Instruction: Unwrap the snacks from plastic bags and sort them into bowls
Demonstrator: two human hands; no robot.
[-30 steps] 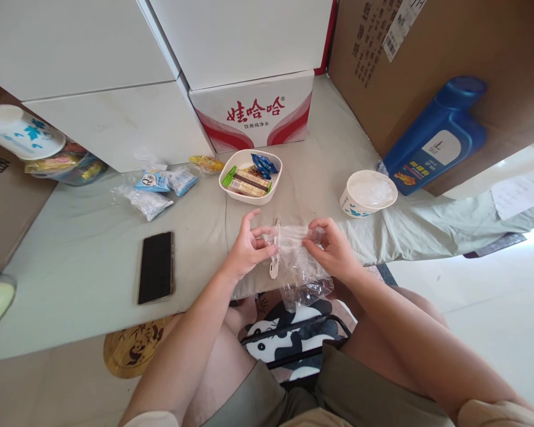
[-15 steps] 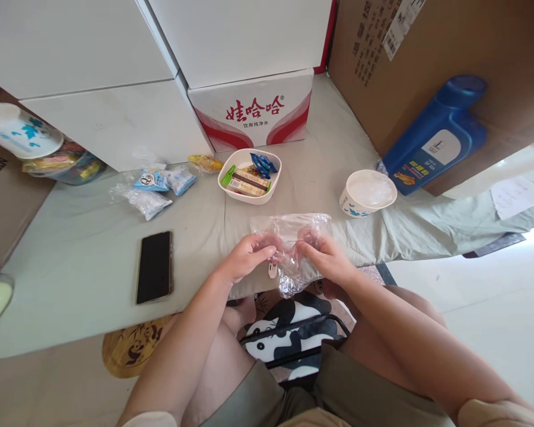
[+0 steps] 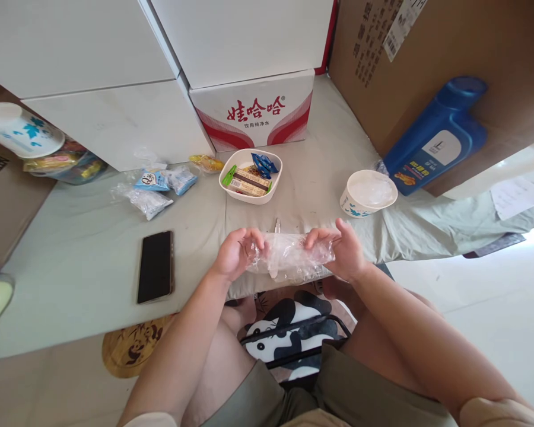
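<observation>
A clear plastic bag [image 3: 293, 252] is stretched between my two hands above the front edge of the cloth-covered table. My left hand [image 3: 237, 254] grips its left end, fingers curled into the film. At the other end my right hand [image 3: 345, 252] is closed on the plastic, thumb raised. Under the film lies a slim white tool [image 3: 277, 225], partly covered, whose kind I cannot make out. Beyond my hands stands a white bowl [image 3: 226, 188] holding wrapped snacks [image 3: 251, 182]. To the right is a paper tub [image 3: 360, 207] with translucent plastic inside.
A phone [image 3: 155, 267] lies left of my hands. Crumpled small packets [image 3: 153, 187] and a yellow packet [image 3: 206, 163] are behind it. White boxes [image 3: 256, 121] line the back, and a large brown carton [image 3: 360, 89] stands at the right. A cup [image 3: 24, 133] sits far left.
My hands first drew together over the bag, bunching it, then moved apart. The bag is now pulled out sideways between them, and its lower part no longer hangs as far down.
</observation>
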